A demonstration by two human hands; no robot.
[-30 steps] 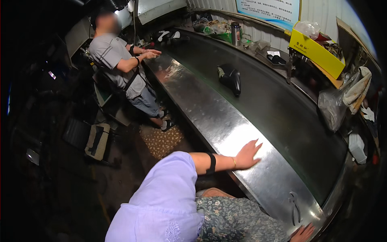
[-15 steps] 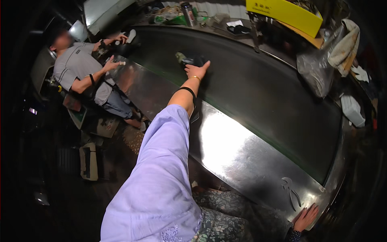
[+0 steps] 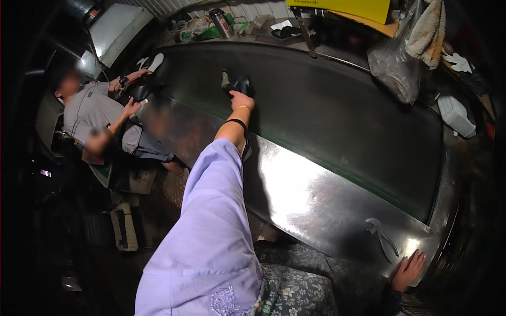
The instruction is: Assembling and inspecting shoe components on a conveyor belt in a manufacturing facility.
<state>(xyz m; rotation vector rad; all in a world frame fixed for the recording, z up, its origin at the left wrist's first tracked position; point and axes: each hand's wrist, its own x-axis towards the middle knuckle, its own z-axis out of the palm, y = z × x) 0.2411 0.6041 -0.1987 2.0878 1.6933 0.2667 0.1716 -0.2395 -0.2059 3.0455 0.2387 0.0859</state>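
My left arm, in a lavender sleeve, reaches over a dark belt (image 3: 337,121). At its end my left hand (image 3: 242,100) is closed on the near edge of what looks like a black shoe upper (image 3: 241,84), on the far side of the belt. An olive-coloured part (image 3: 225,80) shows at its left. The fingertips are partly hidden. My right hand (image 3: 408,270) lies flat, fingers spread, on the bare metal ledge (image 3: 316,197) at its near right corner. Metal pincers (image 3: 380,237) rest on the ledge just left of that hand.
A co-worker (image 3: 95,108) sits at the left end, holding a black item (image 3: 140,94); a white sole-shaped piece (image 3: 155,63) is by their far hand. Along the back are a thermos (image 3: 221,23), a yellow box (image 3: 342,9), a clear plastic bag (image 3: 395,71) and a white container (image 3: 456,116).
My view has shifted a little. My left hand stays at the black shoe upper, which shows more sharply now. A black item has come into sight at the co-worker's hands.
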